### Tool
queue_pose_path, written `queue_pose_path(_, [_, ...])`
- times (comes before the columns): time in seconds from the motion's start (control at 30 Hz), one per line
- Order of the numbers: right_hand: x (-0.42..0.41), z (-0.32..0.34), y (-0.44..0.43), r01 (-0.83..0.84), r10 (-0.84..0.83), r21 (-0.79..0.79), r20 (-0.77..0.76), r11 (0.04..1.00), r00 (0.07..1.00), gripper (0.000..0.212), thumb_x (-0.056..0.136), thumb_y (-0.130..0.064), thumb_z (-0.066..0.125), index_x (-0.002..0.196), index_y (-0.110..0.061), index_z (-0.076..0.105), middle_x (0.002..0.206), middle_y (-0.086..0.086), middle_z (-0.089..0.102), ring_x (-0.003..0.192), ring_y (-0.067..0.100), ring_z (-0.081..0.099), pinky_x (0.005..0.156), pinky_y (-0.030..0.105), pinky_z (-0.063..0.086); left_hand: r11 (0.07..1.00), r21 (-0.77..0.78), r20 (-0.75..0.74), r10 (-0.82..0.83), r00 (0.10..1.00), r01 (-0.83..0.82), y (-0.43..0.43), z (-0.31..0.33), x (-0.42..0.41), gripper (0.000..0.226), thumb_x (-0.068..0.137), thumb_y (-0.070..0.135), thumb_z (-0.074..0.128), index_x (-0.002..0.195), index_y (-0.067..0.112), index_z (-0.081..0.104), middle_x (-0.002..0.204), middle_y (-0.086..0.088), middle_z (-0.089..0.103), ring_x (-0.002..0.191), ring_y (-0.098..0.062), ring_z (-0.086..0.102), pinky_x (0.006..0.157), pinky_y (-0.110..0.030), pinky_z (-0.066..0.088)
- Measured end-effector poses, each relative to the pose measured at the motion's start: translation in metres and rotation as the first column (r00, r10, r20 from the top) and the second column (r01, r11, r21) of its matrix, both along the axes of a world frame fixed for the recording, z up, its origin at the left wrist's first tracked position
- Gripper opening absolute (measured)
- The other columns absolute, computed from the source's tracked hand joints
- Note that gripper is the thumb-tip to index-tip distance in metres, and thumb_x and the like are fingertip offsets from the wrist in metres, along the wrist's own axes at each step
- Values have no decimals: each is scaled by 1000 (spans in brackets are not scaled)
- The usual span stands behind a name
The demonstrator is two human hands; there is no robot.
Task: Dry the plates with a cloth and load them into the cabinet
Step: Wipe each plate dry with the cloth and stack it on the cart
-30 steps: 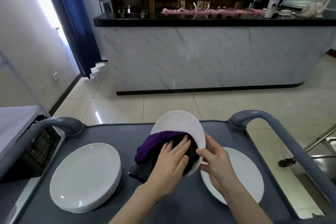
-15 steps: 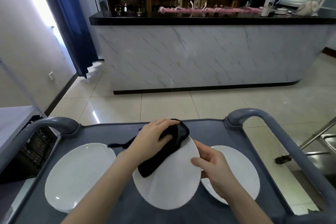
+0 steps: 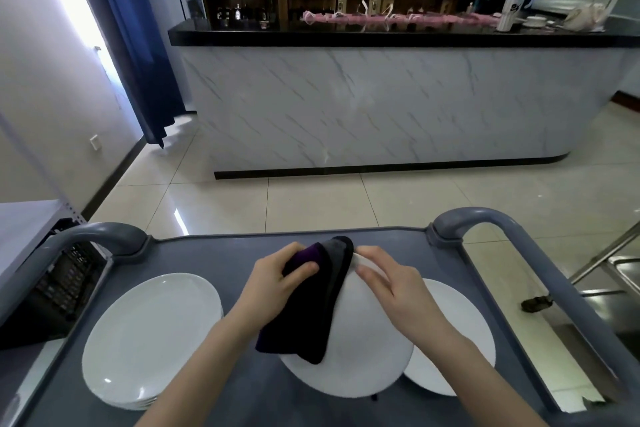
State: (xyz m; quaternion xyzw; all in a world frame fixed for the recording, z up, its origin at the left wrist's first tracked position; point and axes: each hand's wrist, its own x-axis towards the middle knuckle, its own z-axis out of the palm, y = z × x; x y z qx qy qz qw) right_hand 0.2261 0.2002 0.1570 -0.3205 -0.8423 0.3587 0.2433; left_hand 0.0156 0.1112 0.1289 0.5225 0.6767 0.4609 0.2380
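1. Lower centre of the frame: the plate (image 3: pixel 360 357) sat between the two hands, which were near each other at its far rim but not touching. It was raised a little off the cart (image 3: pixel 214 253).
2. The left hand (image 3: pixel 277 284) gripped the cloth (image 3: pixel 311 308), thumb curled over the fold, and pressed it on the plate's left part. The cloth's long axis ran from the far rim down toward the lower left.
3. The right hand (image 3: pixel 398 295) held the plate at its far rim, fingers over the edge and thumb on the face.
4. The plate's bare right half lay to the right of the cloth, under the right hand. The wipe probably had to travel that way, led by the left hand.
5. The cart's tray held a stack (image 3: pixel 152 336) of plates at lower left, apart from the hands, and a right plate (image 3: pixel 457 333) partly under the held one.
6. At the left edge stood a black crate (image 3: pixel 59 288); its contents could not be told.
7. Beyond the cart lay tiled floor, then a marble-fronted counter (image 3: pixel 381 100) across the upper frame, with a tumbler (image 3: pixel 512 10) on top.
8. No cabinet could be picked out, so loading looked some way off.
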Motion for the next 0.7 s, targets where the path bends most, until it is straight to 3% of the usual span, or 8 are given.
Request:
queue_pose_path(0.1, [-4,4,1,23,-24,-18,-77,1000,997,20,99,-32,55,117,-35,65,100,-20,72,95,0,66,83,16,47,1000,-10,48,15,999,-15,-5,-4,1,27,95,28,62,76,46,57,71,18,63,64,4,55,59,-11,41])
queue_pose_path(0.2, [-7,3,-4,118,-141,-130,-185,985,973,20,98,-25,59,112,-35,69,105,-31,69,103,-12,61,83,4,42,982,27,196,178,964,-187,-12,-18,6,14,94,33,60,81,37,62,77,11,67,70,-4,59,67,-21,47])
queue_pose_path(0.3, [-14,-3,-17,318,-396,-261,-353,912,848,20,99,-25,57,109,-40,66,107,-34,66,104,-14,58,81,1,42,900,-60,416,416,809,-432,-16,-37,20,17,97,35,58,82,28,63,80,4,69,80,-20,64,78,-46,53])
queue_pose_path(0.4, [-25,-9,-34,432,-541,-330,-444,840,714,22,102,-28,51,107,-47,61,103,-37,64,100,-14,58,76,3,44,816,-122,533,534,656,-565,-16,-44,40,19,96,42,55,85,28,63,80,10,70,84,-19,66,77,-43,55])
queue_pose_path(0.47, [-27,-13,-35,435,-565,-365,-442,823,697,21,103,-29,48,109,-45,61,103,-35,64,99,-13,58,78,9,46,797,-124,545,552,630,-591,-17,-45,45,19,96,44,55,87,28,62,79,13,70,83,-17,66,74,-39,54])
queue_pose_path(0.57, [-18,-19,-26,394,-523,-368,-379,842,764,24,102,-29,50,120,-36,63,110,-27,68,104,-11,59,86,15,47,826,-64,451,525,722,-560,-20,-41,33,17,96,38,58,85,24,60,77,9,68,82,-17,65,73,-32,53])
queue_pose_path(0.63, [-10,-19,-20,327,-420,-300,-335,896,844,23,100,-32,53,118,-42,63,113,-32,66,107,-15,57,84,4,44,879,33,301,444,844,-475,-20,-30,16,9,95,32,60,86,32,58,79,16,67,76,-5,61,66,-15,46])
queue_pose_path(0.7, [-7,-14,-14,192,-255,-248,-252,949,933,23,98,-32,57,110,-51,61,110,-39,64,107,-16,57,83,0,41,955,71,123,279,952,-289,-17,-14,2,13,92,29,64,87,38,56,81,22,66,76,2,60,65,-11,43])
